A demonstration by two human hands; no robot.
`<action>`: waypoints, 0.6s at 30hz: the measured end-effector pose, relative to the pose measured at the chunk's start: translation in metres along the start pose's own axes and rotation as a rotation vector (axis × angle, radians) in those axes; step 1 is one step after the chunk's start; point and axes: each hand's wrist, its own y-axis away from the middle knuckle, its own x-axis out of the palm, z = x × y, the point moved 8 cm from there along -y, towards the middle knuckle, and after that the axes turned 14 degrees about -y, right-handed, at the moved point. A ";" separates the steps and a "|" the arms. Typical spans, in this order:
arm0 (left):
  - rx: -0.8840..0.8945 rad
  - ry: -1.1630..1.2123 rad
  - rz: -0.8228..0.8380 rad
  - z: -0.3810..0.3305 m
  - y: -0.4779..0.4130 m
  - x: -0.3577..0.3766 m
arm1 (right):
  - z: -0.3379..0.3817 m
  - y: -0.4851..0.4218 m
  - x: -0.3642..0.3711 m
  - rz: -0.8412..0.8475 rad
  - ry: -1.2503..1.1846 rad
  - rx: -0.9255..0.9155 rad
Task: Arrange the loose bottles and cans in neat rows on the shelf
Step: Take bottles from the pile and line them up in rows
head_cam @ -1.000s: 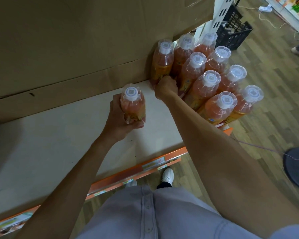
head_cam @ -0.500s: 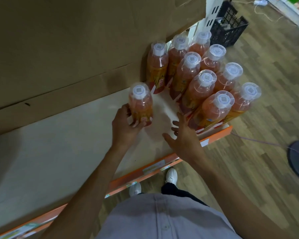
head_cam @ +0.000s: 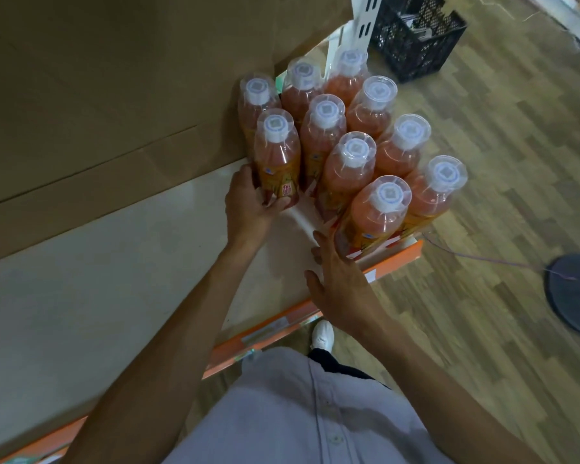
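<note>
Bottle (head_cam: 277, 155) in left hand (head_cam: 248, 209), cardboard (head_cam: 114, 95) behind, neighbours touching

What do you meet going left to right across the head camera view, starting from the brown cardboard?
Brown cardboard sheet → left hand → orange drink bottle with white cap it grips → black plastic crate → dark round floor base.

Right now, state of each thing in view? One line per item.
left hand: gripping bottle base
held bottle: upright, capped, set in left column
right hand: open, against front bottle
front bottle: upright, capped
shelf: bare left of the bottles
crate: on floor, contents unclear
</note>
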 end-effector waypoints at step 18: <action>-0.082 0.059 -0.051 -0.001 0.011 0.004 | 0.004 0.001 -0.005 0.201 0.067 -0.115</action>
